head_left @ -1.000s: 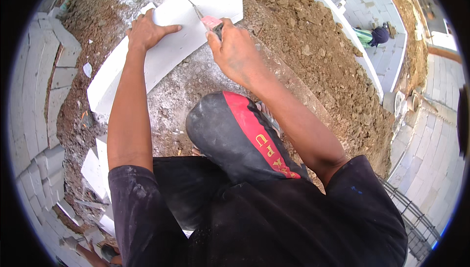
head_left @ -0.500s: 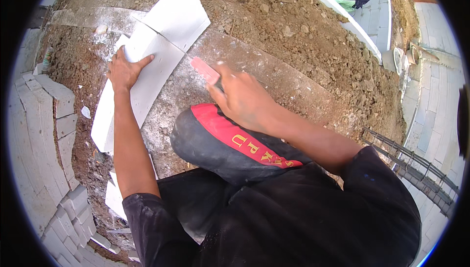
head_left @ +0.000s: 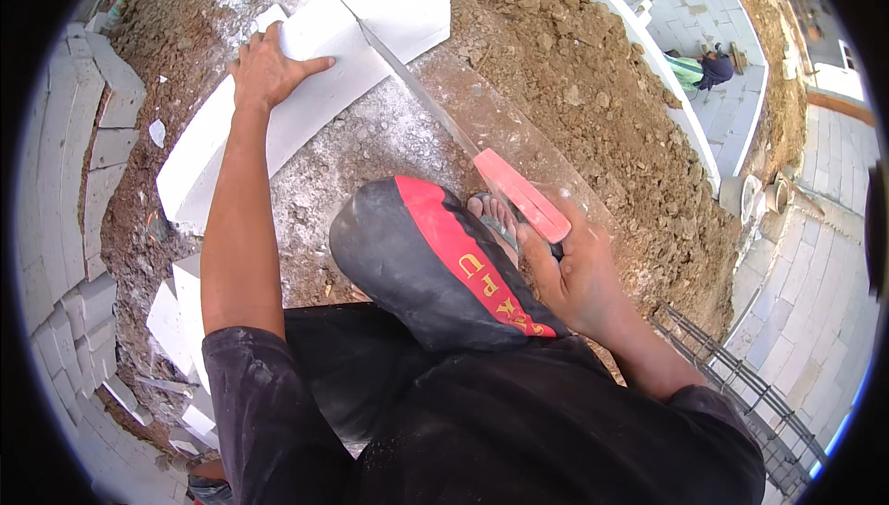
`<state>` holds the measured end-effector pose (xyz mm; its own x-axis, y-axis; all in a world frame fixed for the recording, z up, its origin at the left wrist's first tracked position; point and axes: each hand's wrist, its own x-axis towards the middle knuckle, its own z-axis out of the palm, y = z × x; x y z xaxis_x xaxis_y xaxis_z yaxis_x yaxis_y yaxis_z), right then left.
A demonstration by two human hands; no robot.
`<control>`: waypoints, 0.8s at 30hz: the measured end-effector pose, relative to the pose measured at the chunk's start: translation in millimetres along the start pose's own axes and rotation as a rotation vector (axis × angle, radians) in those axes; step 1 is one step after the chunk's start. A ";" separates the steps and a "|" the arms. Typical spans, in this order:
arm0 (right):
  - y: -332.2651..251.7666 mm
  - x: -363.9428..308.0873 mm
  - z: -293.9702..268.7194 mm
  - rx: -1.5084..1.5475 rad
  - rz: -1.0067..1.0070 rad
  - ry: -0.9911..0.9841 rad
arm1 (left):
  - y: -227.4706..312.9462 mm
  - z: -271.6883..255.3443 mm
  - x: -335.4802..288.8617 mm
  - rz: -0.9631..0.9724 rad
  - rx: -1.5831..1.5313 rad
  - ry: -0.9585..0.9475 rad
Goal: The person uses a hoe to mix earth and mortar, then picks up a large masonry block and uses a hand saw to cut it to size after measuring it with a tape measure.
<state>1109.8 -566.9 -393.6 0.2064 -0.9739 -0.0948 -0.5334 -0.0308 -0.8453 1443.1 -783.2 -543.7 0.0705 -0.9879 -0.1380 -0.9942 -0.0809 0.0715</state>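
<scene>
A long white lightweight block [head_left: 319, 102] lies at a slant on the dusty ground, angled at its far end. My left hand [head_left: 269, 74] presses on its upper left edge, fingers apart and thumb stretched over the top. My right hand [head_left: 579, 274] is closed around the red and black handle of a hand saw [head_left: 523, 195], near my raised knee. The saw's thin blade runs up and left into a cut across the block, beyond my left thumb. The blade's far part is sunk in the block. White dust coats the ground beside it.
Stacked pale blocks [head_left: 60, 153] line the left side, with white offcuts [head_left: 171, 320] nearer me. Clumped brown soil [head_left: 593, 88] lies beyond. Steel reinforcing bars [head_left: 732, 375] lie at the lower right. Another person [head_left: 708, 70] is inside a block-walled pit [head_left: 736, 135].
My right hand has drawn the saw back toward me and to the right, so more blade shows. My left hand stays on the block. The whole view has shifted.
</scene>
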 end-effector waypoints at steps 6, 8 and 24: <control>21.2 144.9 59.3 -0.227 0.064 -0.024 | 11.7 10.7 9.6 0.007 -0.066 0.027; -2.0 112.3 52.4 -0.229 0.147 -0.096 | -13.6 21.3 5.9 -0.008 -0.073 0.026; 4.8 9.1 22.0 0.047 0.035 0.017 | -15.3 17.6 6.7 -0.053 0.020 0.045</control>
<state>1127.1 -570.9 -410.1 0.1737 -0.9779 -0.1162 -0.5010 0.0138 -0.8653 1457.4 -786.2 -563.1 0.1266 -0.9873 -0.0962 -0.9903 -0.1314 0.0455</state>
